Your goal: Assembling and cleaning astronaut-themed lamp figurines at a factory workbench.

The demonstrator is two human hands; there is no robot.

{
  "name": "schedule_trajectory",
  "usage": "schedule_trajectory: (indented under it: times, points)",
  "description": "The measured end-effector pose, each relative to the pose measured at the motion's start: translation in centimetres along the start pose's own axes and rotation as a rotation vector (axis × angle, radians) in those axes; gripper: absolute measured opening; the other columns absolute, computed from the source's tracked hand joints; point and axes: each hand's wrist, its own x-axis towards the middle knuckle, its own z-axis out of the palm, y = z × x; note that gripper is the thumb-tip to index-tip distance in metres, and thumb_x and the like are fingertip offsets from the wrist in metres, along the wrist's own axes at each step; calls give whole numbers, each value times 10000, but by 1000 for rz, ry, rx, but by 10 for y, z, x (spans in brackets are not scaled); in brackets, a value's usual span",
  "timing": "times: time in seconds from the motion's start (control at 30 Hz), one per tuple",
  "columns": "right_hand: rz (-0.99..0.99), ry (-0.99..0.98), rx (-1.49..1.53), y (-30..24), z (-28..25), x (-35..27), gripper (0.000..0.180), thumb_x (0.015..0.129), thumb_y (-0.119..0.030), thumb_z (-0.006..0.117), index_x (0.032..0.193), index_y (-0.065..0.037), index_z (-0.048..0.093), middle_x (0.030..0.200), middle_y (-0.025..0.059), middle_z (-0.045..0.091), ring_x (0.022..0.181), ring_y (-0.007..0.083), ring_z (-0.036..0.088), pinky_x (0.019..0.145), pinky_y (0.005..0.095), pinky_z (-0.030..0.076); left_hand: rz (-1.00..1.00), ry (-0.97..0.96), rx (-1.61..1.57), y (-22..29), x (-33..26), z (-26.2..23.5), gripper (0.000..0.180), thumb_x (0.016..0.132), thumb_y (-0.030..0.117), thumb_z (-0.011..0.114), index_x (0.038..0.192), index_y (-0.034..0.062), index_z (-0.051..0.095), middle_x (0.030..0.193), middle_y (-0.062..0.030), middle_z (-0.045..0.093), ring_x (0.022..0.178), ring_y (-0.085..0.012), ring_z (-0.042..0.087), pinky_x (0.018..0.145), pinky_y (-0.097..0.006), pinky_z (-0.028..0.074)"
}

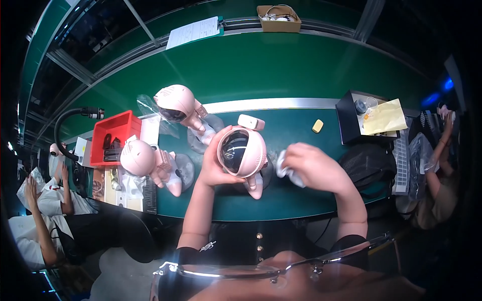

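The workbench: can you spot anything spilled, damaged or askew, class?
One mildly odd thing: the yellow paper lies slanted over the black box, jutting past its right side. I see no spill, and the pink figure in the left hand shows no visible damage.

Top (233, 238): black
Buttons (259, 236): round, gold-toned, in a vertical row
Mark (207, 246): small, white, on the top's left side
Sleeves (350, 244): black, short
Glasses (226, 275): thin, shiny, metallic-looking frame

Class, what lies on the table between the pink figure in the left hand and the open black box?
A small yellow block lies between the pink figure in the left hand and the open black box, as the head view shows.
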Motion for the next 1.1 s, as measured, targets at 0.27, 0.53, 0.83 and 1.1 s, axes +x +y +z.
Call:
schedule_trajectory:
  times: [0.27, 0.53, 0.83, 1.1]
  points:
    - [461, 335, 348, 31, 18, -37, 124, 771, 26, 588, 883, 9, 637, 931, 102, 614, 837, 224, 621, 710, 287, 489, 29, -40, 2, 3, 1, 3, 1133, 474, 173, 907, 1385, -26, 264, 1347, -166, 420, 1231, -268, 448, 1032, -394, 360]
    - [570, 382, 675, 41, 38, -38, 123, 835, -31, 543, 925, 17, 612, 799, 58, 604, 742, 119, 582, 639, 235, 437, 36, -47, -31, 2, 1, 4, 1165, 465, 164, 912, 1409, 8, 246, 1349, -183, 412, 1227, -285, 449, 1031, -410, 354]
    - [365, 577, 884, 9, 36, 13, 209, 873, -14, 532, 1077, 9, 571, 931, 26, 601, 839, 64, 555, 728, 197, 436, -36, 99, 41, 7, -5, 15, 1220, 479, 234, 918, 1410, -57, 185, 1317, -166, 446, 1216, -245, 459, 1025, -367, 363]
    - [-183, 736, 46, -24, 51, 41, 337, 672, 58, 624, 1001, -15, 638, 953, 114, 568, 804, 247, 579, 670, 323, 498, -10, 145, 210, 10, -3, 18, 1057, 495, 141, 884, 1365, -41, 313, 1249, -135, 518, 1141, -211, 525, 972, -339, 419]
